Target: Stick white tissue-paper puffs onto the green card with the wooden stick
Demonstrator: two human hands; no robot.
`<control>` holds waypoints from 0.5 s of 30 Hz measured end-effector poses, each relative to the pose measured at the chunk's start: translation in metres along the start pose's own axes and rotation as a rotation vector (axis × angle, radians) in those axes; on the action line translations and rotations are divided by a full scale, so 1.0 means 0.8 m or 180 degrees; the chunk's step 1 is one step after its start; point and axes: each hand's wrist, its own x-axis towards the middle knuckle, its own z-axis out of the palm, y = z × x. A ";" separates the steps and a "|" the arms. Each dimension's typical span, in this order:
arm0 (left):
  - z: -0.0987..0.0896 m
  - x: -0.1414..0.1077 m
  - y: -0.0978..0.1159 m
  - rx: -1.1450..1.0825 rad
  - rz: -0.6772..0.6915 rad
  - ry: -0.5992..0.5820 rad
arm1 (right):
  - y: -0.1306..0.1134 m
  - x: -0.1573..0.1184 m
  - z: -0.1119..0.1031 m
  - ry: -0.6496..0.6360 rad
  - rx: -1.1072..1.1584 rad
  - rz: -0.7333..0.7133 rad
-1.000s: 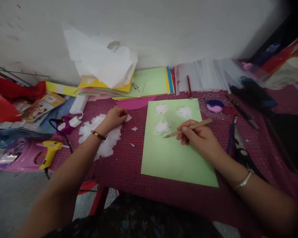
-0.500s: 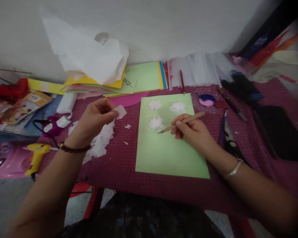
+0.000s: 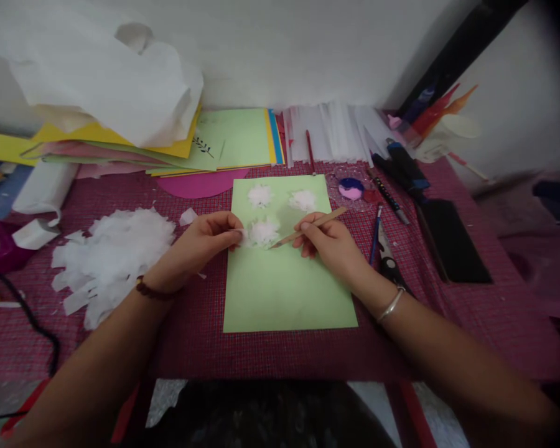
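A light green sheet of paper [image 3: 289,298] lies on the table, bearing three fluffy white tufts; the lower tuft [image 3: 264,231] sits between my hands. My left hand [image 3: 203,242] pinches a small piece of thin white paper [image 3: 243,236] at the left side of that tuft, mostly hidden by the fingertips. In my right hand [image 3: 324,242] is a slim wooden stick [image 3: 332,216], gripped like a pen, its pointed end at the tuft's lower right edge. To the left of my left hand is a heap of white paper pieces [image 3: 116,249].
Behind the sheet are stacked coloured papers [image 3: 242,137], crumpled white paper [image 3: 107,81] and clear plastic sleeves [image 3: 340,134]. On the right lie a clear dish with purple and pink [image 3: 351,188], a paintbrush [image 3: 376,233], scissors [image 3: 389,261] and a black phone-like slab [image 3: 455,242].
My left hand has moved right and down, bringing its paper piece from beside the sheet to the lower tuft. The right hand still holds the stick near that tuft. The view has shifted.
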 end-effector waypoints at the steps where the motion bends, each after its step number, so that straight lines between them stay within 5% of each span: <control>1: -0.001 -0.001 -0.003 0.0029 -0.0055 -0.0042 | 0.000 0.000 0.001 -0.0013 -0.0009 -0.0001; 15: -0.001 0.010 -0.015 0.0072 -0.0239 -0.0260 | -0.002 0.003 0.005 0.0048 0.0027 -0.0001</control>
